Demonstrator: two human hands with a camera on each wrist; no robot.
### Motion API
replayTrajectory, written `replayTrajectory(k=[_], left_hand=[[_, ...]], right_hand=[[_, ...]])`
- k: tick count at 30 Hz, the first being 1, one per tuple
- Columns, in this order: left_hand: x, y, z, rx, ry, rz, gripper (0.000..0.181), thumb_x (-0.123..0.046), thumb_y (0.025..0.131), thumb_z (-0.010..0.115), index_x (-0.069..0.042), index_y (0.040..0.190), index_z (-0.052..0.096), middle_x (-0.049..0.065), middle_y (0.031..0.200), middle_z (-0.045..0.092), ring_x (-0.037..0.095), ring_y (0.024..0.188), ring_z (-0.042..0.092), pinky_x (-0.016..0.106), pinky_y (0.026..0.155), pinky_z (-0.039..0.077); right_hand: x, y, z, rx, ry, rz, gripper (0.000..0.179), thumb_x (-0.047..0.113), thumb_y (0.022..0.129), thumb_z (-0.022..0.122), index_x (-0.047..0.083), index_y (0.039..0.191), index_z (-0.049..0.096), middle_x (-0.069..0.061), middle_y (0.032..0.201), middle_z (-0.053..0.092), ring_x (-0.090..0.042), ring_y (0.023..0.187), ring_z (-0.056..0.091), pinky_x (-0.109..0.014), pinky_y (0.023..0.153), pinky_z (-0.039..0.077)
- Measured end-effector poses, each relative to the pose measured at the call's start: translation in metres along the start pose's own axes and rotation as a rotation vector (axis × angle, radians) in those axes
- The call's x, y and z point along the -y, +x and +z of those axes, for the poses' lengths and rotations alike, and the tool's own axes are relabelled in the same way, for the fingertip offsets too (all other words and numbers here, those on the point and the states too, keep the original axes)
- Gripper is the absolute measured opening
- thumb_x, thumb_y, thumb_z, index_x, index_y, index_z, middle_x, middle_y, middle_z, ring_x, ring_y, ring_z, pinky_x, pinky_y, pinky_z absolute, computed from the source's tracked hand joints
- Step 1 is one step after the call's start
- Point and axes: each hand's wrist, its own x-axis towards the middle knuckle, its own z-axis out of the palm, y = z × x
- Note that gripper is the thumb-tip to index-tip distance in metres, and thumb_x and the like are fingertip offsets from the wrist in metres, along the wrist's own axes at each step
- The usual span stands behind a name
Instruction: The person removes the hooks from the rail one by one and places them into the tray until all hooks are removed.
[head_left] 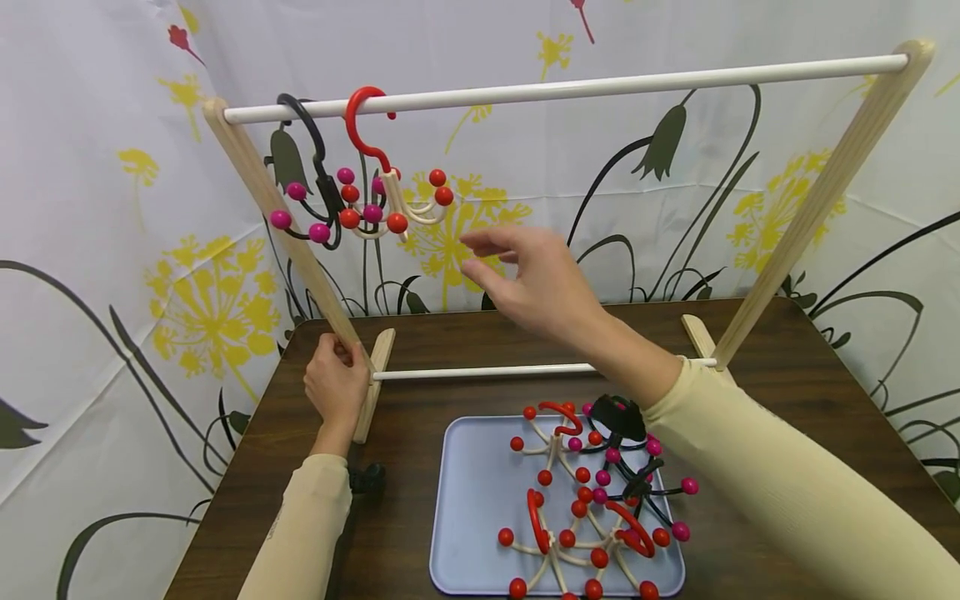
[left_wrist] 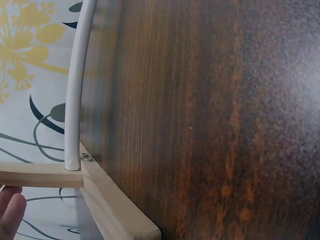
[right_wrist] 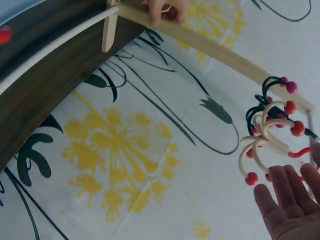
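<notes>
My left hand (head_left: 337,379) grips the lower part of the left wooden post (head_left: 300,250) of a rack; its fingertips (left_wrist: 12,212) show at the wood in the left wrist view. In the air, right of the hanging pieces, is my right hand (head_left: 543,283), fingers loosely bent and holding nothing. From the white top rod (head_left: 600,87) hangs a hanger with a red hook (head_left: 363,125), beige arms and red ball tips. Left of it hangs a black hanger (head_left: 326,179) with magenta balls. In the right wrist view, the beige hanger (right_wrist: 274,144) appears just beyond my right fingers.
A light blue tray (head_left: 472,500) on the dark wooden table (head_left: 408,467) holds several more hangers, red-hooked ones (head_left: 551,542) and black ones (head_left: 618,421). A lower white rod (head_left: 487,371) joins the rack's feet. Behind hangs a flower-printed curtain (head_left: 480,167).
</notes>
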Motion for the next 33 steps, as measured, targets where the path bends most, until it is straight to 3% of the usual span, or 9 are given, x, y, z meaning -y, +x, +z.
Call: replayTrajectory(k=[4, 7, 13, 18, 22, 27, 33], left_hand=[[0.0, 0.0, 0.0, 0.002, 0.001, 0.001, 0.018, -0.02, 0.089, 0.07, -0.005, 0.095, 0.062, 0.011, 0.08, 0.069, 0.032, 0.067, 0.065, 0.052, 0.057, 0.044], [0.0, -0.001, -0.001, 0.001, 0.003, 0.004, 0.017, -0.02, 0.088, 0.07, -0.006, 0.094, 0.062, 0.01, 0.079, 0.069, 0.032, 0.066, 0.065, 0.052, 0.057, 0.044], [-0.001, -0.001, -0.001, 0.002, -0.001, 0.012, 0.017, -0.017, 0.087, 0.071, -0.004, 0.095, 0.063, 0.012, 0.079, 0.069, 0.033, 0.065, 0.065, 0.053, 0.057, 0.044], [-0.001, 0.0, -0.002, 0.0, 0.003, 0.014, 0.017, -0.016, 0.087, 0.071, -0.004, 0.095, 0.063, 0.012, 0.08, 0.069, 0.034, 0.065, 0.065, 0.053, 0.057, 0.045], [-0.002, 0.0, -0.002, 0.0, 0.003, 0.017, 0.017, -0.015, 0.087, 0.071, -0.003, 0.095, 0.063, 0.012, 0.079, 0.069, 0.034, 0.065, 0.065, 0.053, 0.057, 0.045], [-0.002, 0.0, -0.002, -0.002, 0.004, 0.018, 0.016, -0.015, 0.087, 0.071, -0.003, 0.094, 0.062, 0.013, 0.08, 0.069, 0.034, 0.066, 0.065, 0.053, 0.057, 0.045], [-0.002, 0.0, 0.0, -0.004, 0.017, 0.004, 0.017, -0.018, 0.088, 0.07, -0.005, 0.094, 0.062, 0.011, 0.078, 0.068, 0.034, 0.066, 0.063, 0.053, 0.058, 0.044]], right_hand=[[0.002, 0.029, 0.008, -0.089, 0.173, 0.024, 0.025, 0.009, 0.092, 0.068, 0.0, 0.115, 0.069, -0.007, 0.107, 0.072, -0.01, 0.095, 0.067, -0.025, 0.084, 0.052], [0.008, 0.044, 0.016, -0.105, 0.319, 0.056, 0.03, 0.008, 0.092, 0.067, -0.001, 0.121, 0.066, -0.008, 0.111, 0.071, -0.01, 0.096, 0.067, -0.025, 0.084, 0.052], [0.01, 0.062, 0.028, 0.043, 0.424, 0.133, 0.05, 0.015, 0.098, 0.059, 0.002, 0.144, 0.046, -0.009, 0.143, 0.053, -0.009, 0.126, 0.053, -0.02, 0.098, 0.041], [0.009, 0.072, 0.037, 0.167, 0.441, 0.177, 0.059, 0.022, 0.102, 0.052, 0.005, 0.153, 0.028, -0.005, 0.158, 0.03, -0.007, 0.141, 0.032, -0.015, 0.105, 0.029], [0.007, 0.078, 0.043, 0.214, 0.437, 0.212, 0.062, 0.026, 0.104, 0.047, 0.005, 0.155, 0.02, -0.005, 0.161, 0.024, -0.007, 0.143, 0.028, -0.017, 0.106, 0.028], [0.006, 0.082, 0.048, 0.192, 0.392, 0.243, 0.059, 0.025, 0.104, 0.045, 0.005, 0.155, 0.023, -0.011, 0.154, 0.036, -0.015, 0.137, 0.04, -0.026, 0.103, 0.039], [0.006, 0.083, 0.045, 0.052, 0.197, 0.318, 0.051, 0.028, 0.099, 0.056, 0.009, 0.145, 0.046, -0.01, 0.125, 0.062, -0.018, 0.111, 0.058, -0.026, 0.085, 0.046]])
